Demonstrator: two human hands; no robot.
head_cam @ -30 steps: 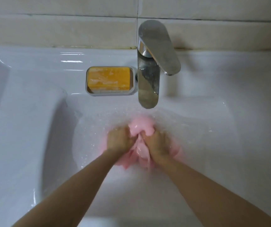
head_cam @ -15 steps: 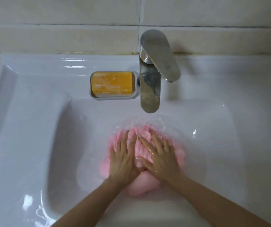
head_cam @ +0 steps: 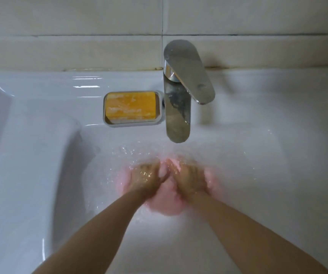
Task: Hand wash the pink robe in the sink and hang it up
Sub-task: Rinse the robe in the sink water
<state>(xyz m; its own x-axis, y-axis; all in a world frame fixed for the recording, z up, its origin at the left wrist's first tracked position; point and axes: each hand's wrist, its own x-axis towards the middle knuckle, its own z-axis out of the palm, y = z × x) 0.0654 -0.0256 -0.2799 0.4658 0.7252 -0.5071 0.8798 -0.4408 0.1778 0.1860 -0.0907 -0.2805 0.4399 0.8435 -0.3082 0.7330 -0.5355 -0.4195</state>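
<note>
Two bare hands work in the basin of one white sink (head_cam: 30, 155), directly below the spout of the single chrome faucet (head_cam: 178, 115). Left hand (head_cam: 147, 178) and right hand (head_cam: 189, 178) sit side by side, nearly touching at the thumbs, both blurred and wet. One pink robe (head_cam: 165, 204) lies bunched under and between them at the bottom of the basin, below the faucet; pink cloth shows past the left hand's outer edge, past the right hand's outer edge, and in a rounded lump nearer the camera between the two wrists.

Fingers (head_cam: 153, 165) of both hands curl down into the cloth, pressing and gripping it; blur hides how tightly each one closes, though each has cloth under the palm. Water droplets and ripples scatter around the hands, mostly to the left of the faucet's spout.

One yellow soap bar (head_cam: 130, 105) rests in one grey soap dish (head_cam: 160, 107), just left of the faucet and nearly touching its base, on the sink's back ledge. One faucet lever (head_cam: 189, 72) angles out to the right above the spout. Two forearms run from the lower edge of the view up to the hands. Beige wall tiles (head_cam: 70, 26) stand behind the faucet, with one vertical grout line meeting the top of the lever.
</note>
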